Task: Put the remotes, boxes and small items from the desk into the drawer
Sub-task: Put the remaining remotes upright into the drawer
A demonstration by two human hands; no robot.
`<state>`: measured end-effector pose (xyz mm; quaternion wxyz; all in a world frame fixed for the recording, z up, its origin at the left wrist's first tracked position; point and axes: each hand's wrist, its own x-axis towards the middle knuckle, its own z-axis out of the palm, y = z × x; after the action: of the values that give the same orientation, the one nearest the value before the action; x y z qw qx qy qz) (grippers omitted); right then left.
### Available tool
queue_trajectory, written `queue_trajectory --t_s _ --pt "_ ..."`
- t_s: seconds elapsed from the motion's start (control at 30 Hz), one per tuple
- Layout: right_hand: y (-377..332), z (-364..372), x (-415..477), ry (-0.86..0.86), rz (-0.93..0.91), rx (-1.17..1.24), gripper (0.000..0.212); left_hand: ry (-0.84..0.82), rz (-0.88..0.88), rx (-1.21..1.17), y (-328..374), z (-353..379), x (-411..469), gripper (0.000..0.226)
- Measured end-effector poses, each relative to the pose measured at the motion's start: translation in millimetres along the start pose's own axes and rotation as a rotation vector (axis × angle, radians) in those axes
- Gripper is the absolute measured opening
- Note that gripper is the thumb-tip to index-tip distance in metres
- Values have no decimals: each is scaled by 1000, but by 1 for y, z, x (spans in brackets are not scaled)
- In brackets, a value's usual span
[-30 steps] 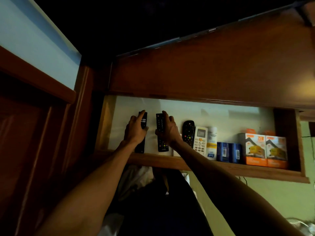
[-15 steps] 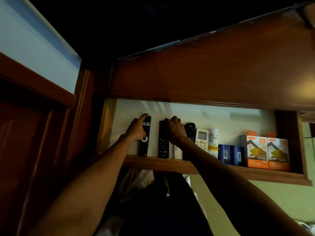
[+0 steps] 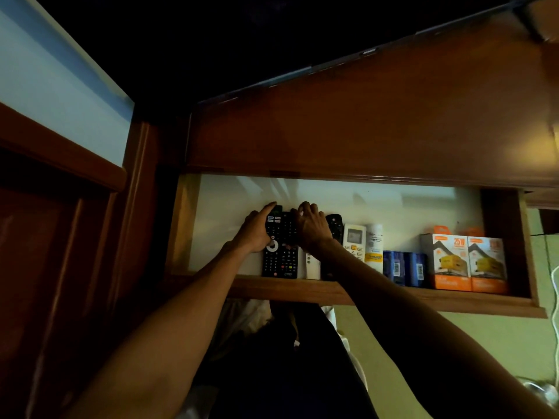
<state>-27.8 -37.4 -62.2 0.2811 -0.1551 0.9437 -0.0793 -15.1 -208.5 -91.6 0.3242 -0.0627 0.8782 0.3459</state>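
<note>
Under both hands (image 3: 257, 234), two remotes (image 3: 279, 258).

Drawer (image 3: 302, 290), wooden with a pale floor, stands pulled open. Along its front wall, from 9 o'clock to 3 o'clock: two black remotes (image 3: 279, 261) lying flat, side by side and touching, buttons up; a slim white remote (image 3: 312, 266); a black remote with rounded top (image 3: 335, 223); a white remote with display (image 3: 353, 240); a white and yellow tube-like item (image 3: 374, 246); two dark blue boxes (image 3: 403, 267); two orange and white boxes (image 3: 470, 263), upright and touching.
</note>
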Motion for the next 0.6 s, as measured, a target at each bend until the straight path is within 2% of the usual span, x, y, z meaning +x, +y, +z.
queue_trajectory --t_s 0.13,0.27,0.4,0.5,0.6 --pt "1 -4 -15 30 -7 57 87 39 1 -13 13 -10 -22 96" --pt "14 -20 -53 119 -51 175 64 182 64 18 32 -18 -57 68" --pt "54 -32 -98 176 -63 308 40 232 177 -15 49 -12 -86 51" --pt "94 -28 -136 179 13 370 35 214 247 -46 66 10 -106 48" --pt "137 -14 -172 112 82 391 40 107 293 -44 81 43 -122 58"
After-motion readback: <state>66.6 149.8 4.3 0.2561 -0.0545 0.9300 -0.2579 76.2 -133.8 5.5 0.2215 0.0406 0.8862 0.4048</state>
